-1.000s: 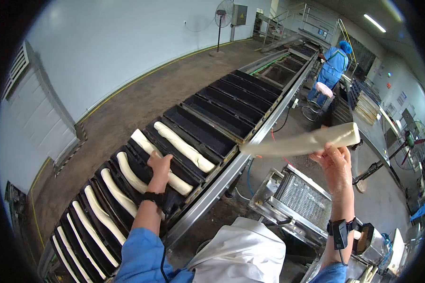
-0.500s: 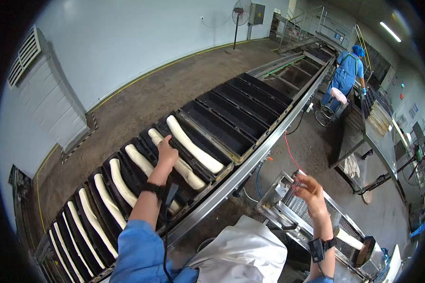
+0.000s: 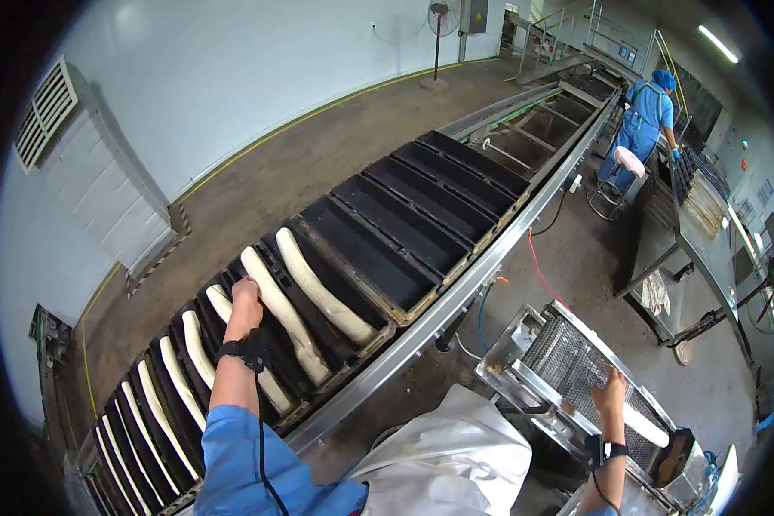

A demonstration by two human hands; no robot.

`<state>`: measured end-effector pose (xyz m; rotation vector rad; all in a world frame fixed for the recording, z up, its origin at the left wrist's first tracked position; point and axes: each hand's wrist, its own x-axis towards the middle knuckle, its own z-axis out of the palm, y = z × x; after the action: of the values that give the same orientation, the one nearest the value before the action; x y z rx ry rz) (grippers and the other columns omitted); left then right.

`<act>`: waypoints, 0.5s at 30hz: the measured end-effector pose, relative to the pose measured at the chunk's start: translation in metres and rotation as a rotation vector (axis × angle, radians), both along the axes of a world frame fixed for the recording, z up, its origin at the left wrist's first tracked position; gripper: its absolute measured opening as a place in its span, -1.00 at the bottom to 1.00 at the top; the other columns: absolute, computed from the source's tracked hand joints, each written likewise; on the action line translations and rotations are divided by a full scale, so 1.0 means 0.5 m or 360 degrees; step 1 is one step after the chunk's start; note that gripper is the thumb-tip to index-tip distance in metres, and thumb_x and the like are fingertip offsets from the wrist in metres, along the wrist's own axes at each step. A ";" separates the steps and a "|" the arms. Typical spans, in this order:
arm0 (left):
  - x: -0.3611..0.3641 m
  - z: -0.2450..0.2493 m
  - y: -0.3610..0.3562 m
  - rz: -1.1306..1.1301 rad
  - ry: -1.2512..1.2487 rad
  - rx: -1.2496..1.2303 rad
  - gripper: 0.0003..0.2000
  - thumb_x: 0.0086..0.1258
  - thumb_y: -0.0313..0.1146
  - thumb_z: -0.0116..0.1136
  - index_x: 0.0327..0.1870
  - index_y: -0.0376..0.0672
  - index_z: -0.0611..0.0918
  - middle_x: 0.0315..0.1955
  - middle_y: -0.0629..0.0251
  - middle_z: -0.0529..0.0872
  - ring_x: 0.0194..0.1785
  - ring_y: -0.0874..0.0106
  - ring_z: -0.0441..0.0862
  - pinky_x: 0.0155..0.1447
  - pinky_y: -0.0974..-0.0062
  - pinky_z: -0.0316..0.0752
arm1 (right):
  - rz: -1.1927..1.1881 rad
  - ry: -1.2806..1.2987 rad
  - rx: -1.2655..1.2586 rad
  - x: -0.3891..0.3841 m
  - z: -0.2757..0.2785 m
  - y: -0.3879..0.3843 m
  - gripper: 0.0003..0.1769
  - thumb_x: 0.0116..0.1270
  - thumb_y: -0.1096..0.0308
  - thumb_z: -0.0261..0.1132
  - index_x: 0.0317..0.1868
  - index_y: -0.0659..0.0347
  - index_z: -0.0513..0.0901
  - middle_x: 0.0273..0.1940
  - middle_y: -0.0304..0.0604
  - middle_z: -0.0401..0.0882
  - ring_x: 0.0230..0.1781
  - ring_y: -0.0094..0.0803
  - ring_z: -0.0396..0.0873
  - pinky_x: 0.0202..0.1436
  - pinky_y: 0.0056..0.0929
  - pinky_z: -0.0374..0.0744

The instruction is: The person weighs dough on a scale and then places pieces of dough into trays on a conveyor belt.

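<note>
Long pale dough strips lie one to a slot in black baking pans on my left. My left hand [image 3: 247, 301] is closed at the upper end of the third dough strip [image 3: 219, 301], against the side of the second dough strip [image 3: 284, 318]. What its fingers hold, if anything, is hidden. On the right, a short dough roll [image 3: 647, 425] rests on a metal mesh conveyor [image 3: 568, 357]. My right hand [image 3: 611, 394] is above the mesh, its curled fingers closed at the roll's far end. The nearest dough strip to the unfilled pans [image 3: 318, 288] is untouched.
Unfilled black pans [image 3: 430, 202] continue along the metal rail [image 3: 490, 271]. A co-worker in blue [image 3: 645, 120] stands farther off beside a metal table [image 3: 705, 249]. A stool [image 3: 611, 193] is near them, and a fan [image 3: 437, 43] stands by the wall.
My left hand has shifted left from the second dough strip to the third, its pointing finger now curled. My right hand has gone down from mid-air to the dough roll. The view has turned slightly.
</note>
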<state>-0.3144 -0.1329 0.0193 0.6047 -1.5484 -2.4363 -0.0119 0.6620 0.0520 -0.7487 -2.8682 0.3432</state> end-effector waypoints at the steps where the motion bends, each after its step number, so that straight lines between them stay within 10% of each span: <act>1: -0.017 -0.015 0.015 0.0237 -0.0225 -0.0850 -0.51 0.28 -0.61 -0.15 0.29 -0.47 0.37 0.25 -0.13 0.49 0.32 0.04 0.45 0.38 0.22 0.31 | -0.0001 0.0001 -0.0001 -0.012 -0.011 0.017 -0.33 -0.07 0.52 0.37 0.18 0.19 0.52 0.18 0.10 0.50 0.23 0.06 0.45 0.30 -0.06 0.43; 3: 0.011 0.085 0.125 0.0583 -0.0472 -0.2150 -0.34 0.17 -0.64 -0.08 0.43 -0.43 0.25 0.34 -0.19 0.41 0.46 0.02 0.30 0.54 0.28 0.13 | -0.0241 -0.0525 0.0053 -0.024 -0.042 0.040 -0.28 -0.09 0.50 0.40 0.21 0.14 0.50 0.23 0.07 0.46 0.27 0.05 0.42 0.36 -0.05 0.38; 7: 0.037 0.220 0.350 -0.0050 0.0062 -0.1786 -0.38 0.17 -0.63 0.03 0.37 -0.28 0.39 0.35 -0.15 0.40 0.45 0.02 0.30 0.52 0.27 0.17 | -0.0096 -0.0405 0.0407 -0.039 -0.032 0.019 -0.32 -0.08 0.49 0.37 0.18 0.16 0.52 0.17 0.00 0.49 0.27 -0.04 0.43 0.42 -0.02 0.29; 11: 0.047 0.182 0.547 -0.0631 0.0325 -0.2392 -0.41 0.31 -0.30 0.25 0.37 -0.19 0.40 0.36 -0.17 0.36 0.47 -0.10 0.22 0.51 0.14 0.17 | 0.0005 -0.0592 0.0569 -0.052 0.031 0.027 -0.39 -0.18 0.25 0.54 -0.03 0.13 0.57 0.02 -0.04 0.53 0.15 -0.06 0.48 0.23 0.02 0.41; 15: 0.097 0.186 0.726 -0.0760 -0.0101 -0.2277 -0.39 0.43 -0.14 0.16 0.44 -0.16 0.31 0.49 -0.40 -0.11 0.56 -0.20 -0.04 0.56 0.04 0.03 | -0.0212 0.0126 0.0078 0.010 0.073 0.102 -0.50 -0.11 0.34 0.55 -0.10 0.17 0.62 -0.06 0.04 0.56 0.03 0.02 0.50 0.16 -0.06 0.48</act>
<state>-0.2658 0.2304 0.1124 -0.0103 -3.0031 -0.8572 -0.0069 0.7130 0.0884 -0.8910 -2.7255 0.2773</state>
